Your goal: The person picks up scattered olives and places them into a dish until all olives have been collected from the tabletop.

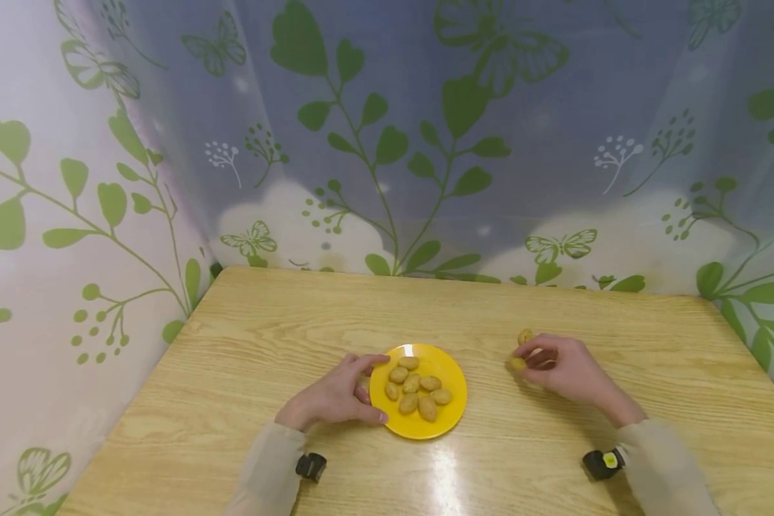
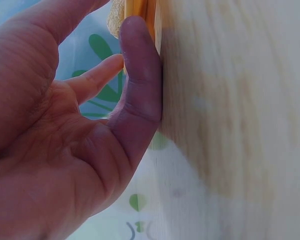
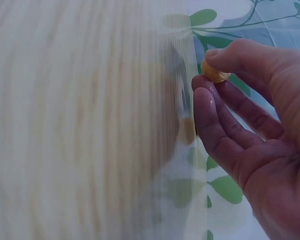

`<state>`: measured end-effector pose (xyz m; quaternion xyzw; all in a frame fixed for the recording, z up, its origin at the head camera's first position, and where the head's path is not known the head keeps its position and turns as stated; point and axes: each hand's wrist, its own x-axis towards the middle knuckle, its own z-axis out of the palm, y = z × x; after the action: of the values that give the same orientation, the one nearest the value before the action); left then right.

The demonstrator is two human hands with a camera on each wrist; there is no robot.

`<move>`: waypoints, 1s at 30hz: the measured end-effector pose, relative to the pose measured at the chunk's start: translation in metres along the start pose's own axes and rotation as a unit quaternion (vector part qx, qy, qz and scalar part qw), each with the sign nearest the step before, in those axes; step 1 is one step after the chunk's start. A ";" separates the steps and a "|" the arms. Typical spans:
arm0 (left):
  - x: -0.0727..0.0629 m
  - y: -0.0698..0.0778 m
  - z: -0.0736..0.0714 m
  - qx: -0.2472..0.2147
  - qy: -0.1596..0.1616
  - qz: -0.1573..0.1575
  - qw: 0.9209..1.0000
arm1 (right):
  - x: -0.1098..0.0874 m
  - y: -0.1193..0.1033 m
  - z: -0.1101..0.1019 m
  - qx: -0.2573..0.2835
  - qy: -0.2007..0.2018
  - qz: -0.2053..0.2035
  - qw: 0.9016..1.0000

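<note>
A round yellow plate [image 1: 451,412] on the table holds several tan, wrinkled oval walnuts [image 1: 428,408]. My left hand [image 1: 335,394] grips its left rim, thumb at the near side and fingers curved around the far side. In the left wrist view, the left hand [image 2: 85,115] touches the plate's edge, with part of one walnut [image 2: 116,20] showing above it. To the right of the plate, my right hand [image 1: 564,369] pinches a single walnut [image 1: 517,364]. The right wrist view shows this walnut [image 3: 216,74] between the thumb and fingertips of the right hand [image 3: 260,120].
Another walnut [image 1: 524,335] lies on the table just beyond my right fingers. The wooden table [image 1: 284,308] ends at the back against a curtain [image 1: 387,143] printed with leaves and butterflies. A similar patterned curtain stands along its left side.
</note>
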<state>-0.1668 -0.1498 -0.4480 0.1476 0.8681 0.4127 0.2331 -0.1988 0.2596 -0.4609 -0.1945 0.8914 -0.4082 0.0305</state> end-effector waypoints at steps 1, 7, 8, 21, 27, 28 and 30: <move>0.000 0.000 0.000 0.000 0.000 0.001 1.000 | 0.000 -0.001 0.001 0.003 -0.001 0.000 1.000; 0.000 0.000 0.000 0.004 -0.001 0.005 1.000 | 0.001 -0.006 0.008 0.002 -0.001 0.002 1.000; 0.000 0.000 0.000 0.004 -0.001 0.005 1.000 | 0.002 -0.006 0.009 0.002 0.000 0.002 1.000; 0.001 -0.001 0.001 0.007 0.001 0.003 1.000 | 0.008 -0.014 0.019 0.018 -0.007 -0.011 1.000; 0.001 -0.001 0.001 0.005 0.000 0.000 1.000 | 0.012 -0.020 0.024 0.016 -0.012 -0.016 1.000; 0.001 -0.001 0.001 0.005 0.000 0.000 1.000 | 0.013 -0.020 0.025 0.016 -0.014 -0.018 1.000; 0.001 -0.001 0.001 0.005 0.001 0.001 1.000 | 0.014 -0.022 0.026 0.019 -0.016 -0.022 0.999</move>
<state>-0.1669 -0.1493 -0.4491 0.1495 0.8703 0.4083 0.2313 -0.1994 0.2227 -0.4608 -0.2200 0.8786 -0.4221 0.0390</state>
